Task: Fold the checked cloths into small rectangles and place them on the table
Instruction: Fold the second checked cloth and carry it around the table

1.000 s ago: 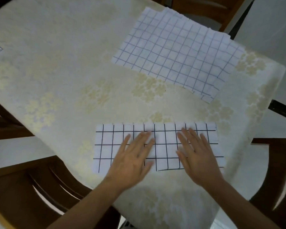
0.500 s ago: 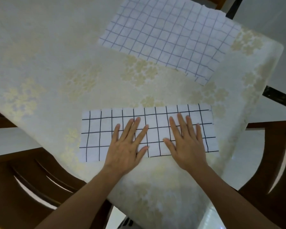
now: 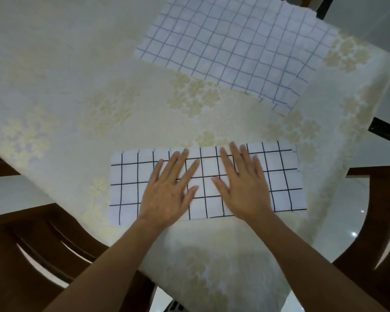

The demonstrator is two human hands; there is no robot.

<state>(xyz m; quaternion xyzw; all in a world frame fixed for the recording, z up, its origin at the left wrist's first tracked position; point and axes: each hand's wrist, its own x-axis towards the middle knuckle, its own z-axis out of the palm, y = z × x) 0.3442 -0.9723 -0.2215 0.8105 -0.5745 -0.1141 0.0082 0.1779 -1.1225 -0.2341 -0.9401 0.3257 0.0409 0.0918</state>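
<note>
Head camera: I see the left hand and right hand, fingers straight and spread, flat on the smooth black-checked cloth strip; beyond them, a wrinkled blue-checked cloth lies on the floral tabletop.

Near cloth: white with a bold black grid, folded into a long flat rectangle, lying lengthwise by the near edge of the surface, its middle pressed under the left hand and right hand, side by side with fingers straight. Far cloth: white with a thinner blue-grey grid, larger, spread flat at a slant toward the far right corner, layered edges stepped along its right side, well apart from the near one.
</note>
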